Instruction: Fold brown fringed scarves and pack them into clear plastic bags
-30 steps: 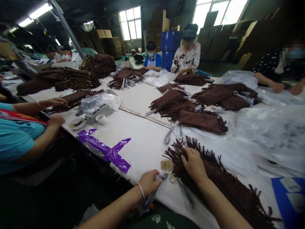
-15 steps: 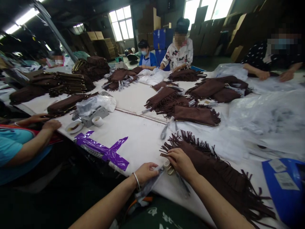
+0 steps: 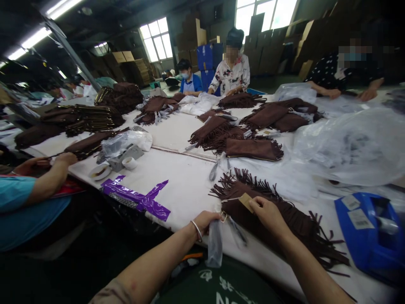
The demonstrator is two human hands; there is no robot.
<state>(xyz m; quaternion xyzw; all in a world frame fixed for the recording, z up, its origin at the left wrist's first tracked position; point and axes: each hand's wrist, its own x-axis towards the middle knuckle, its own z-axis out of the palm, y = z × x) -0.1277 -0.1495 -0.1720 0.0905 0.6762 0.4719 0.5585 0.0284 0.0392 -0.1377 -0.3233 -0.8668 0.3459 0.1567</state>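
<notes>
A brown fringed bag [image 3: 265, 211] lies flat on the table in front of me. My right hand [image 3: 265, 213] pinches a small tan tag [image 3: 247, 203] above the bag, and a thin pale string [image 3: 232, 199] stretches left from it. Closed at the table's edge, my left hand [image 3: 207, 221] grips the end of a plastic-wrapped strap [image 3: 215, 245], which hangs down toward my lap. A gold-coloured clasp [image 3: 224, 217] shows beside its fingertips. Another wrapped strip [image 3: 238, 232] lies by the bag's near edge.
A blue tape dispenser [image 3: 357, 236] stands at the right. Purple tape [image 3: 139, 198] is stuck along the table's left edge, near a white cup [image 3: 129, 163]. More brown fringed bags [image 3: 253, 150] and clear plastic [image 3: 348, 143] lie farther back. Co-workers work around the table.
My right hand has moved right, drawing the tag away from the clasp and pulling its string taut. My left hand has shifted right, and the wrapped strap now hangs straight down.
</notes>
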